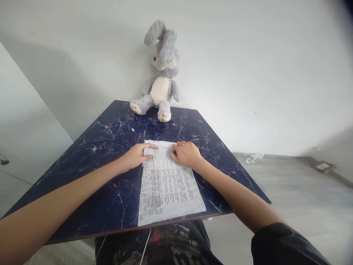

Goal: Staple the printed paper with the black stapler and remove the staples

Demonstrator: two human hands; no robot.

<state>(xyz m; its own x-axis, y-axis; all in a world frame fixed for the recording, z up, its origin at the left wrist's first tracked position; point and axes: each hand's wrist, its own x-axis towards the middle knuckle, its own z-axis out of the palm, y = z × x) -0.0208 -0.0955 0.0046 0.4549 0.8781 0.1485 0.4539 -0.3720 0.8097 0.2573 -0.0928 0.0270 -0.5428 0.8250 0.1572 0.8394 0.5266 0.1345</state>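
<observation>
A sheet of paper (172,187) covered in dense dark print lies flat on the dark blue marbled table (110,191), close to its front edge. My left hand (137,155) rests on the sheet's upper left edge, fingers stretched out and thumb apart, holding nothing. At the upper right of the sheet, my right hand (187,152) lies with its fingers curled. A small dark bit shows between its thumb and forefinger, and an orange bit (198,148) peeks out behind the hand. What the right hand holds is mostly hidden.
A grey plush rabbit (161,90) sits at the table's back edge against the white wall (248,73). A small pale scrap (132,129) lies on the table. On the floor to the right are a clear plastic wrapper (254,158) and a brown packet (324,166).
</observation>
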